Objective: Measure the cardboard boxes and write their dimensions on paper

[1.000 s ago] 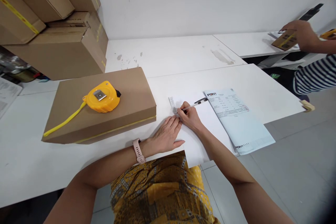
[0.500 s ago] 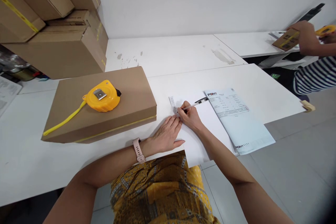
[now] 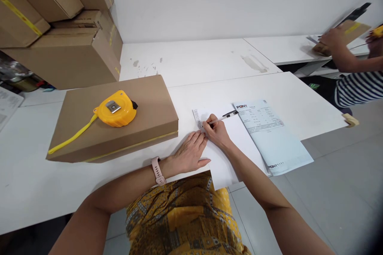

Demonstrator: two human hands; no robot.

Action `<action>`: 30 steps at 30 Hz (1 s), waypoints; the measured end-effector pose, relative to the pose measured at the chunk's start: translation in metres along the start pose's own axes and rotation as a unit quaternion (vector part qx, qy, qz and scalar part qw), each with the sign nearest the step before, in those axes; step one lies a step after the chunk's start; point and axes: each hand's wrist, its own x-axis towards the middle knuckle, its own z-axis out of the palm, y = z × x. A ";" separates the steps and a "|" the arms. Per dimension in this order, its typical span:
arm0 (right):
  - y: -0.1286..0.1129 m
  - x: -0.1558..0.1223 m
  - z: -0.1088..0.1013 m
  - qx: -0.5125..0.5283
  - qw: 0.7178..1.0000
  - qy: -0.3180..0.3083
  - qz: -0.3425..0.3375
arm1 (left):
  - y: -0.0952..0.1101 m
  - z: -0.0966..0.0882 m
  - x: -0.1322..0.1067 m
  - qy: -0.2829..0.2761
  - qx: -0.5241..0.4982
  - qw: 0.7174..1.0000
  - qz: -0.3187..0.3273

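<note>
My right hand (image 3: 217, 132) is closed around a pen (image 3: 223, 117) with a clear barrel and black clip end. Its tip rests on a white sheet of paper (image 3: 236, 147), beside a column of small handwriting along the sheet's left edge. My left hand (image 3: 191, 153) lies flat, fingers stretched out, across the paper's left edge and the table, close to my right hand. A pale blue printed document (image 3: 275, 139) lies along the paper's right side. To the left, a yellow tape measure (image 3: 117, 108) sits on a closed cardboard box (image 3: 149, 99).
Stacked cardboard boxes (image 3: 68, 51) stand at the back left against the wall. The white table (image 3: 203, 63) ends in an edge at the right. Beyond it, a person in a striped shirt (image 3: 362, 87) handles a small carton (image 3: 354, 32).
My right hand stays at the handwriting with barely any movement, and my left hand keeps its place. At the far right, the other person has tilted and turned the small carton.
</note>
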 end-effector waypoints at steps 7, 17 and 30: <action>0.002 0.000 0.001 0.004 1.000 0.001 0.000 | 0.000 -0.001 0.000 -0.004 -0.001 1.000 0.001; -0.001 0.000 -0.001 0.008 1.000 0.010 0.002 | 0.000 0.004 0.000 0.010 -0.007 1.000 -0.004; 0.001 0.000 -0.001 0.002 1.000 0.012 -0.003 | 0.000 0.001 0.000 -0.001 0.006 1.000 -0.005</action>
